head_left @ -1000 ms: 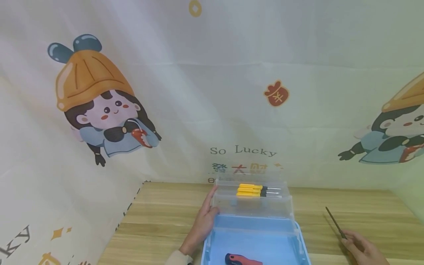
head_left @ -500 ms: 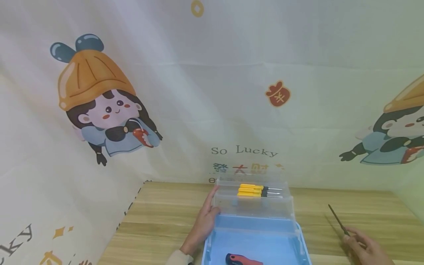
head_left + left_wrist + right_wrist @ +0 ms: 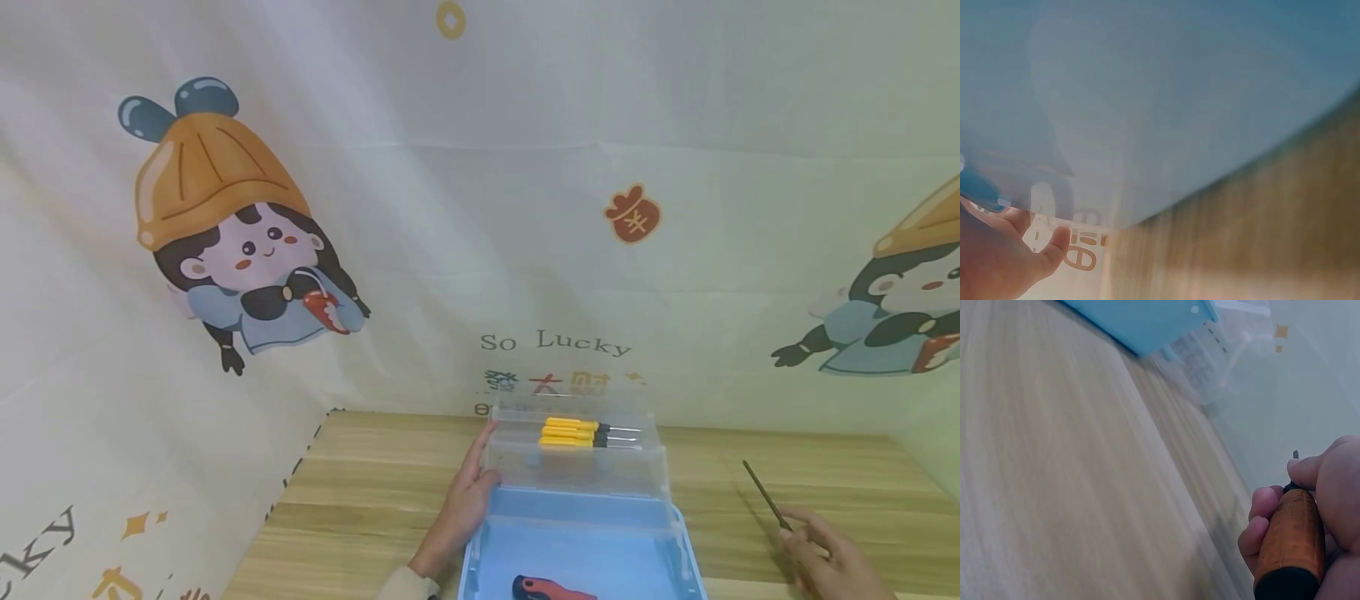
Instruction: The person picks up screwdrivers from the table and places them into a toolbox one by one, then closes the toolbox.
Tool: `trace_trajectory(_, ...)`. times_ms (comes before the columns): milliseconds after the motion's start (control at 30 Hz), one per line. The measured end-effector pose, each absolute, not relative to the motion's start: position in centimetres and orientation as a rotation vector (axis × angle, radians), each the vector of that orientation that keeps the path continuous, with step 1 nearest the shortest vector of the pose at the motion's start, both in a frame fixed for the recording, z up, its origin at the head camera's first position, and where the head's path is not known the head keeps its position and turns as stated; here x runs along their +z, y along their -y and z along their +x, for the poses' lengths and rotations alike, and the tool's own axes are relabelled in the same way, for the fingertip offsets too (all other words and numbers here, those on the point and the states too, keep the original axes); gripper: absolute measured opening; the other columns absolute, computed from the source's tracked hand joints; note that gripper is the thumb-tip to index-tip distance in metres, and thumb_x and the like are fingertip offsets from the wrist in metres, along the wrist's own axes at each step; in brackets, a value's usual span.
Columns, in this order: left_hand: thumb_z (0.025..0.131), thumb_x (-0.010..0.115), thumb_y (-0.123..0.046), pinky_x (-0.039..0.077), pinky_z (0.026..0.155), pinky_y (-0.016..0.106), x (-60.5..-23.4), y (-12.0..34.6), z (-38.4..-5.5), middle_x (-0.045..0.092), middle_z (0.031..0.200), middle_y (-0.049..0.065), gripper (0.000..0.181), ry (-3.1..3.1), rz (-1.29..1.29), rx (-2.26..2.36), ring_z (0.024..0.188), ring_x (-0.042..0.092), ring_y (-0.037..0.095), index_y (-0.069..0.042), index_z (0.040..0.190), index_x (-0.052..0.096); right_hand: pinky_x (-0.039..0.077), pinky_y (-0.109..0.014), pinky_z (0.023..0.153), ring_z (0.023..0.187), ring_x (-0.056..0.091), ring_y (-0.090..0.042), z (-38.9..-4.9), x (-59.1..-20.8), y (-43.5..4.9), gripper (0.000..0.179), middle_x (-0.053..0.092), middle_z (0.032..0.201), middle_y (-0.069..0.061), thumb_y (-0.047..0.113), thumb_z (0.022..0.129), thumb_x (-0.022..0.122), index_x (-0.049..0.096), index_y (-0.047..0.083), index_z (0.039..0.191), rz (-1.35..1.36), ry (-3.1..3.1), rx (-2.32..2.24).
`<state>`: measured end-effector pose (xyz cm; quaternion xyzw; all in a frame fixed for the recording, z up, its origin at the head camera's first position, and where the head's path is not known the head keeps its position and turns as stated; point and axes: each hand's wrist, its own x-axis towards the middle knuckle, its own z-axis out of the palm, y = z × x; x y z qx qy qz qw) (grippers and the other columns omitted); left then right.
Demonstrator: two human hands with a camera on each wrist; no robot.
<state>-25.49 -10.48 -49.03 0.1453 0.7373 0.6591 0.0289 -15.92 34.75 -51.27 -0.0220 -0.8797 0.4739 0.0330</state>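
Note:
My left hand (image 3: 467,492) grips the left edge of the raised clear plastic lid (image 3: 577,471) of a light-blue toolbox (image 3: 585,546). In the left wrist view, the thumb and fingers of that hand (image 3: 1016,250) show beside the box's blurred side. Over the table, right of the box, my right hand (image 3: 828,554) holds a screwdriver (image 3: 763,493) with its dark shaft pointing up and away. The right wrist view shows fingers curled round its orange-brown handle (image 3: 1294,534), which ends in a black cap; most of the shaft is hidden there.
Three yellow-handled screwdrivers (image 3: 570,433) lie in the lid's clear compartment. Inside the box rests a tool with a red-and-black handle (image 3: 553,588), cut off by the frame edge. The wooden table (image 3: 360,492) meets a printed cloth backdrop (image 3: 420,250) behind.
My right hand and the screwdriver have shifted slightly to the right. My left hand stays at the lid, and the whole head view has drifted a little.

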Motion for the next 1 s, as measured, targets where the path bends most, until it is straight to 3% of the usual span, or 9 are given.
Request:
trace_trajectory(267,0.100,0.039,-0.006,0.047,0.105,0.049,-48.9,10.5,-25.4,0.026,0.163,0.006,0.067,-2.265,0.428,2.036,0.133,0.049,0.034,-0.038,0.157,0.022,0.047,-0.029,0.041,0.053,0.054,-0.017,-16.2,-50.4,-34.6,0.042,0.059,0.091,-0.006,0.020,0.106,0.046,0.037,-0.004,0.138,-0.003,2.706,1.489)
trace_trajectory(533,0.100,0.038,-0.005,0.037,0.112,0.055,-48.9,10.4,-25.4,0.021,0.165,0.003,0.067,-2.284,0.416,2.024,0.141,0.039,0.036,-0.038,0.156,0.023,0.047,-0.029,0.041,0.052,0.054,-0.018,-16.3,-49.4,-34.2,0.045,0.057,0.094,-0.007,0.022,0.106,0.046,0.035,-0.004,0.140,-0.037,2.716,1.514)
trace_trajectory(833,0.100,0.038,-0.004,0.039,0.111,0.054,-49.1,10.4,-25.5,0.024,0.164,0.004,0.067,-2.258,0.432,2.044,0.141,0.039,0.036,-0.038,0.156,0.023,0.046,-0.030,0.042,0.052,0.054,-0.020,-16.3,-48.7,-33.4,0.042,0.056,0.089,-0.006,0.022,0.105,0.048,0.039,0.000,0.139,-0.030,2.676,1.506)
trace_trajectory(1000,0.100,0.038,-0.004,0.034,0.114,0.055,-49.1,10.4,-25.5,0.021,0.164,0.003,0.068,-2.262,0.437,2.046,0.144,0.034,0.034,-0.038,0.156,0.023,0.044,-0.030,0.041,0.051,0.052,-0.020,-16.3,-47.8,-32.8,0.041,0.055,0.088,-0.007,0.021,0.105,0.048,0.041,0.001,0.139,-0.052,2.705,1.448)
